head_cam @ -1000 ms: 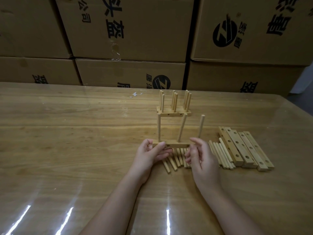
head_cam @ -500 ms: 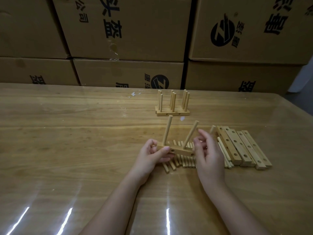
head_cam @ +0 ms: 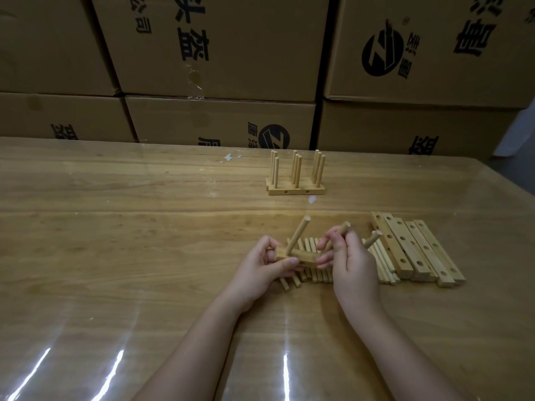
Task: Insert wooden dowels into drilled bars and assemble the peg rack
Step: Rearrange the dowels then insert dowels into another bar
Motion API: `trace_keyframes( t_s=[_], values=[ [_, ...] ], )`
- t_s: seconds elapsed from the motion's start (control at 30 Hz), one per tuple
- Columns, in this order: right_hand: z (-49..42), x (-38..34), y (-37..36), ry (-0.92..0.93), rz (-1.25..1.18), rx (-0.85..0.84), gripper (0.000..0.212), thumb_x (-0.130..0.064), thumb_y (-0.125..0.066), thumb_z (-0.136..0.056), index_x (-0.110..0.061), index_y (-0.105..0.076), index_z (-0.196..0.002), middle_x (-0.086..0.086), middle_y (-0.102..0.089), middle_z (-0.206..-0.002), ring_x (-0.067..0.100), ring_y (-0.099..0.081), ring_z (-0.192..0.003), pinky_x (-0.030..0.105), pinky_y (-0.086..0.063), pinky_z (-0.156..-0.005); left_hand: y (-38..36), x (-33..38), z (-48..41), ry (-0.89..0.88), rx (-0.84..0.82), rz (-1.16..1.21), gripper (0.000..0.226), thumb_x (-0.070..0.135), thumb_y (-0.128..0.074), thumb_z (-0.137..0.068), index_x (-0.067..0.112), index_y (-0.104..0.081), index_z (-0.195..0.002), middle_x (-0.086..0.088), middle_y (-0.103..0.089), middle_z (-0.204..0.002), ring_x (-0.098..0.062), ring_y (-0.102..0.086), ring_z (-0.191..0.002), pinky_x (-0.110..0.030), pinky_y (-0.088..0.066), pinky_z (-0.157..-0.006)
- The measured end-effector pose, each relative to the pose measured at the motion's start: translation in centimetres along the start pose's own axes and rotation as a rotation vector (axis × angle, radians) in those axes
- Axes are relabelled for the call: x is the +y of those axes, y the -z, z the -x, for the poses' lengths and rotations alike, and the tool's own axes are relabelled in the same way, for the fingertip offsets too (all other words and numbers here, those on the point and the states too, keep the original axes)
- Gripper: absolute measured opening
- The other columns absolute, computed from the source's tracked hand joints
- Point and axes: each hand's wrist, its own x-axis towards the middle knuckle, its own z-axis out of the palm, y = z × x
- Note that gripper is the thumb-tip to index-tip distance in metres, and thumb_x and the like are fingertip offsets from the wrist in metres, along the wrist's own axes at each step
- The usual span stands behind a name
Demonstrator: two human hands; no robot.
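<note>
My left hand [head_cam: 260, 263] grips the left end of a drilled wooden bar [head_cam: 295, 256], held tilted just above the table. Three dowels stick out of the bar, leaning away to the right; the left dowel [head_cam: 298, 237] is fully visible. My right hand [head_cam: 347, 259] pinches the middle dowel [head_cam: 343, 228] near its top and covers the bar's right part. The right dowel [head_cam: 373, 238] pokes out behind that hand. Loose dowels [head_cam: 311, 273] lie in a row under both hands. A finished peg rack [head_cam: 295, 176] with several upright dowels stands farther back.
Several drilled bars [head_cam: 414, 250] lie side by side to the right, with more loose dowels [head_cam: 385, 264] beside them. Stacked cardboard boxes [head_cam: 220, 53] form a wall behind the glossy wooden table [head_cam: 115, 241]. The table's right edge [head_cam: 509, 183] runs diagonally.
The bar with its three dowels has been tipped from upright to leaning right and brought lower and nearer. My right hand moved from the bar's end onto the middle dowel.
</note>
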Motion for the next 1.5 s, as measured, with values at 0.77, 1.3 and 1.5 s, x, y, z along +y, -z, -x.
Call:
trace_keyframes(
  t_s=[0.77,1.3,1.5],
  values=[
    [-0.8,-0.1,-0.5,0.044,0.120,-0.035,0.021,-0.025,-0.036,-0.097,-0.016,-0.054,-0.091,-0.010,-0.060,-0.074,0.004,-0.060,-0.061,0.021,-0.051,-0.053,0.0,-0.8,-0.1,0.006,0.050,-0.035,0.034,0.018,-0.073,-0.067,0.010,-0.046,-0.086,-0.030,-0.052,-0.102,-0.040,-0.060,-0.094,-0.037,-0.057,-0.080],
    [0.9,1.0,-0.5,0.092,0.003,0.012,0.022,-0.035,-0.037,-0.094,-0.027,-0.052,-0.108,-0.016,-0.064,-0.089,0.002,-0.062,-0.072,0.011,-0.050,-0.060,0.0,-0.2,-0.3,0.015,0.085,0.031,0.020,-0.002,-0.065,-0.084,0.007,-0.048,-0.092,-0.011,-0.074,-0.085,-0.022,-0.072,-0.080,-0.026,-0.057,-0.068],
    [0.3,1.2,-0.2,0.057,0.061,-0.018,0.016,-0.013,-0.045,-0.096,-0.025,-0.056,-0.097,-0.011,-0.067,-0.084,0.003,-0.062,-0.070,0.011,-0.048,-0.057,-0.2,-0.2,0.0,-0.011,0.072,0.014,0.020,-0.001,-0.064,-0.083,0.007,-0.047,-0.092,-0.013,-0.072,-0.084,-0.021,-0.072,-0.078,-0.027,-0.058,-0.068]
  ],
)
